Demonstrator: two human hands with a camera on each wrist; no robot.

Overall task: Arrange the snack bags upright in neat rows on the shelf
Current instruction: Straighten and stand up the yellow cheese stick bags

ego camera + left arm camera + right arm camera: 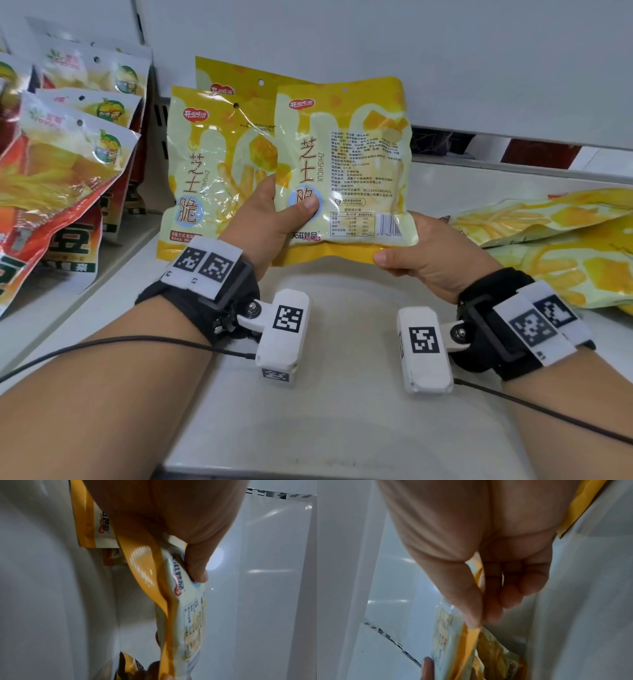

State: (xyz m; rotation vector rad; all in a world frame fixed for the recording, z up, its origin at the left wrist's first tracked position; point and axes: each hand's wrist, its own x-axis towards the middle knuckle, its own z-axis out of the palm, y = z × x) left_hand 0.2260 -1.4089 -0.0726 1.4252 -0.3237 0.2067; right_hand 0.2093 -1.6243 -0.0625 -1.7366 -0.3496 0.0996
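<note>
Two yellow bags [205, 171] already stand upright left of the held bag [346, 164]. Both my left hand [274, 219] and right hand [435, 253] pinch its bottom corners above the shelf [342, 394]. Right of it, more bags [555, 233] lie flat, waiting.

bare shelf [342, 428] front, flat bags [561, 246] right

Head cam looks down and forward over both wrists onto the shelf [342, 394]. Each wrist cam sits super close behind its fingers [197, 566], and all three catch the same yellow bag [346, 164].
</note>
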